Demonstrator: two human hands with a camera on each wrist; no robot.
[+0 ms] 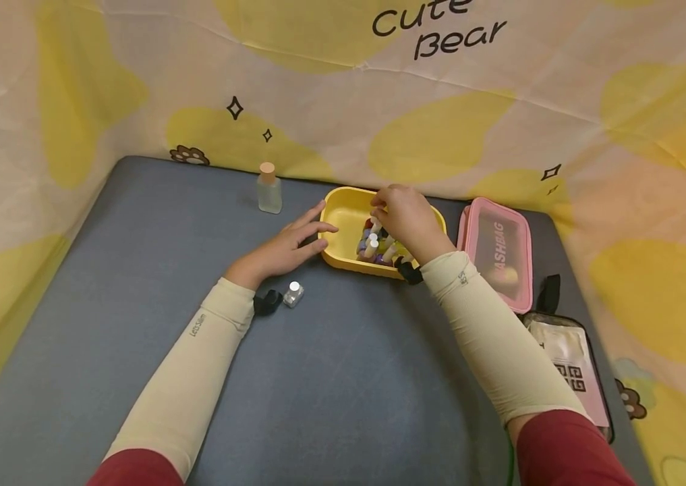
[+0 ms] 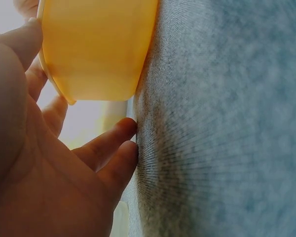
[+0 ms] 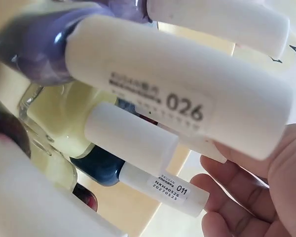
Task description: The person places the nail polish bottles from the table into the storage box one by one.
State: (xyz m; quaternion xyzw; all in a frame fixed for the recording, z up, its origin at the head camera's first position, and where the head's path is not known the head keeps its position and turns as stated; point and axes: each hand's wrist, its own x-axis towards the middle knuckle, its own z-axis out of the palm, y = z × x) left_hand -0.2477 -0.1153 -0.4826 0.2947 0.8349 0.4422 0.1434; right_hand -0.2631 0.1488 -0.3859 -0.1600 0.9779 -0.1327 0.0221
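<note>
A yellow plastic box (image 1: 343,214) stands at the table's back, with several nail polish bottles (image 3: 49,49) with white caps grouped in its right half. My left hand (image 1: 278,253) is at the box's left end, fingers spread and mostly straight, some at the rim. In the left wrist view two fingertips (image 2: 123,129) touch the tabletop beside the box wall (image 2: 98,49). Over the bottles, my right hand (image 1: 407,217) has curled fingers (image 3: 222,175) and appears to pinch a white nail polish cap (image 3: 202,143). A cap marked 026 (image 3: 182,84) partly hides that grip.
A frosted bottle (image 1: 270,194) with a wooden-looking cap stands behind my left hand. A small clear bottle with a white cap (image 1: 293,294) is near my left wrist. To the right lie a pink wash bag (image 1: 500,253) and a clear black-edged pouch (image 1: 570,364). Printed cloth (image 1: 318,81) walls the back.
</note>
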